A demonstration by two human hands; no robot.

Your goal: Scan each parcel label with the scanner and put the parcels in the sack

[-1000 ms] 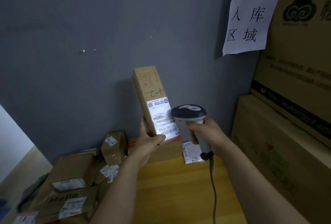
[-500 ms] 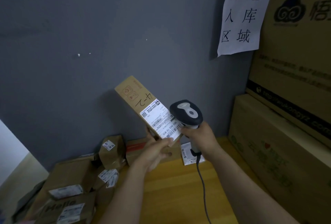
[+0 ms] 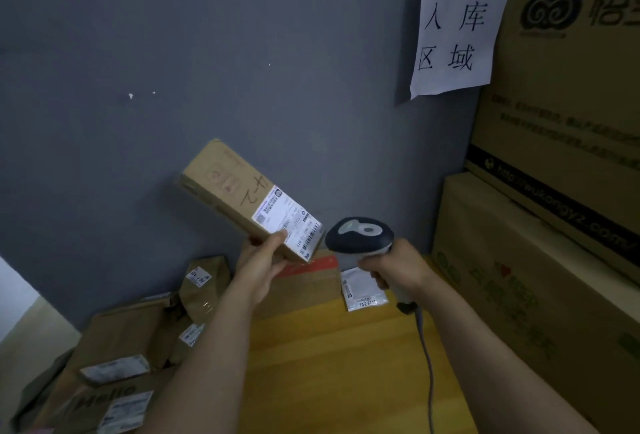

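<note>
My left hand point(image 3: 260, 262) grips the lower end of a long brown cardboard parcel point(image 3: 230, 187), which leans up and to the left in front of the grey wall. Its white label point(image 3: 289, 222) with barcodes faces me. My right hand point(image 3: 398, 269) holds the handle of a dark and grey barcode scanner point(image 3: 358, 234), whose head sits just right of the label. The scanner's cable point(image 3: 427, 361) hangs down over the wooden table point(image 3: 339, 364). Several brown parcels point(image 3: 117, 343) lie piled at the lower left. The sack is not clearly visible.
Large cardboard boxes point(image 3: 554, 243) are stacked along the right side. A paper sign point(image 3: 457, 17) hangs on the wall above. A flat box with a red stripe point(image 3: 308, 277) and a small white packet point(image 3: 363, 289) lie at the table's back.
The parcel has tilted from nearly upright to leaning left and has shifted left, away from the scanner. The scanner stayed in my right hand and the view moved slightly.
</note>
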